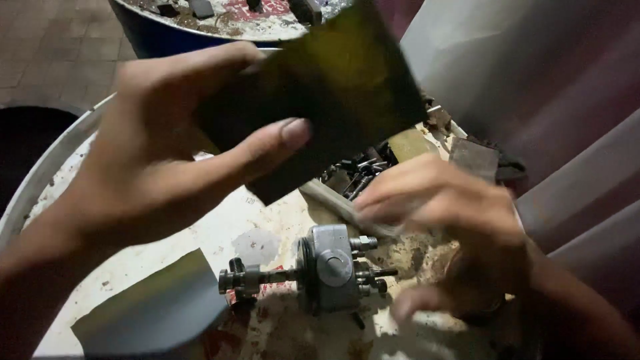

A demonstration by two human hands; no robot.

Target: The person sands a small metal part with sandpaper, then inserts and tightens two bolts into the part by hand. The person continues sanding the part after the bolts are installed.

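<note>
My left hand (160,160) is raised above a round drum top, gripping a dark, blurred rectangular sheet (333,87) between thumb and fingers. My right hand (447,207) hovers lower right, blurred, its fingers closed on a thin pale strip or tool (340,203) that points up to the left. Below both hands a grey metal pump-like part (330,267) with bolts and a shaft lies on the stained white drum top (173,247).
A dark flat sheet (160,307) lies at the drum's near left edge. Several dark bolts and metal bits (360,170) are piled behind the hands. A blue drum (160,33) stands at the back. Grey fabric (533,87) hangs on the right.
</note>
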